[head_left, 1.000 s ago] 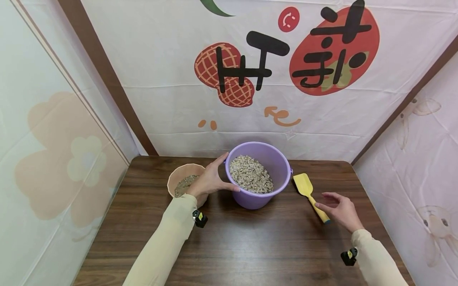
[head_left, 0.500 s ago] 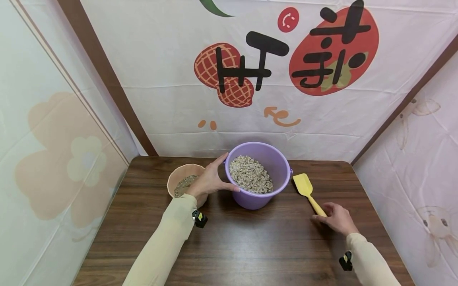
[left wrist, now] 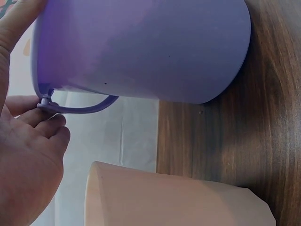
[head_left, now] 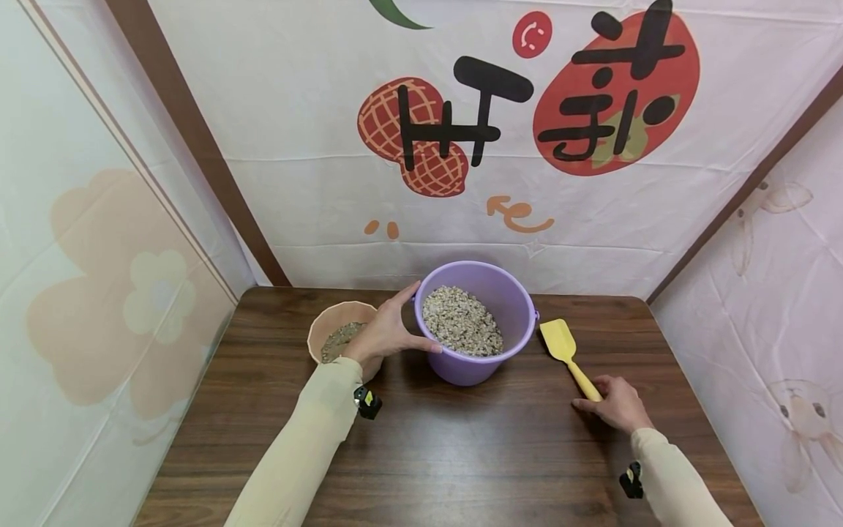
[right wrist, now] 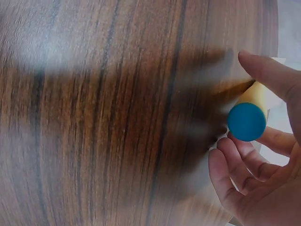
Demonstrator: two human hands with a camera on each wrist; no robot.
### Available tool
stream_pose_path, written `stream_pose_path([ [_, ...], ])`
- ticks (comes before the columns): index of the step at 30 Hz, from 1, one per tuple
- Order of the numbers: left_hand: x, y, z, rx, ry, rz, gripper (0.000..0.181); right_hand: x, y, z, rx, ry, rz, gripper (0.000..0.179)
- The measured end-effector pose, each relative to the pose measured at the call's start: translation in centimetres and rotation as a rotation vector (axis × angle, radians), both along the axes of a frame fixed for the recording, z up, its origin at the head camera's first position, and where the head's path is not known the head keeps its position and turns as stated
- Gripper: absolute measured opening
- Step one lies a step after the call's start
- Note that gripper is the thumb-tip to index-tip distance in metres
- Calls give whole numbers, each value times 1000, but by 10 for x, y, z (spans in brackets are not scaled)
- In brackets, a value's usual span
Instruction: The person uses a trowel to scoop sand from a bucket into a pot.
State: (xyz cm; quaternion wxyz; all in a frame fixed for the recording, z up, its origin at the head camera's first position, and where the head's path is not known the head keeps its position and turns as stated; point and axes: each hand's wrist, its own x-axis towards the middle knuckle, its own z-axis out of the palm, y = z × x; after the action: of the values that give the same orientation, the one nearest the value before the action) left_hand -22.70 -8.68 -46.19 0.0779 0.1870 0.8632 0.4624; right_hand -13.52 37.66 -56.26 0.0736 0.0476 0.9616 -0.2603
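A purple bucket [head_left: 465,369] with grainy, gravel-like pieces [head_left: 461,320] in it stands at the back middle. My left hand [head_left: 388,329] holds its left side, thumb at the front of the rim and fingers round by the handle hinge [left wrist: 45,101]. To the right lies a yellow toy shovel [head_left: 560,341], blade pointing away. My right hand [head_left: 619,404] is around its handle's near end, with the blue end cap [right wrist: 247,121] between thumb and fingers. In the right wrist view the thumb stands apart from the handle, while some fingers are close to it or touching.
A peach ribbed pot [head_left: 324,326] with some grainy material [head_left: 340,338] in it stands left of the bucket, partly behind my left wrist. The brown wooden table [head_left: 454,454] meets a printed cloth wall [head_left: 316,205] at the back, with cloth walls at both sides.
My right hand has come down and left to the shovel's handle, then shifted slightly nearer the table's front. The left hand, bucket and shovel have stayed in place.
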Motion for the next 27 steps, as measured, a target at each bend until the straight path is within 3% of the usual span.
stream_pose_path([
  [8, 0, 1, 1, -13, 26, 6, 131, -1, 0, -3, -10, 11, 4, 62],
  [27, 1, 1, 4, -15, 17, 1, 132, 0, -4, 2, 13, 3, -18, 41],
])
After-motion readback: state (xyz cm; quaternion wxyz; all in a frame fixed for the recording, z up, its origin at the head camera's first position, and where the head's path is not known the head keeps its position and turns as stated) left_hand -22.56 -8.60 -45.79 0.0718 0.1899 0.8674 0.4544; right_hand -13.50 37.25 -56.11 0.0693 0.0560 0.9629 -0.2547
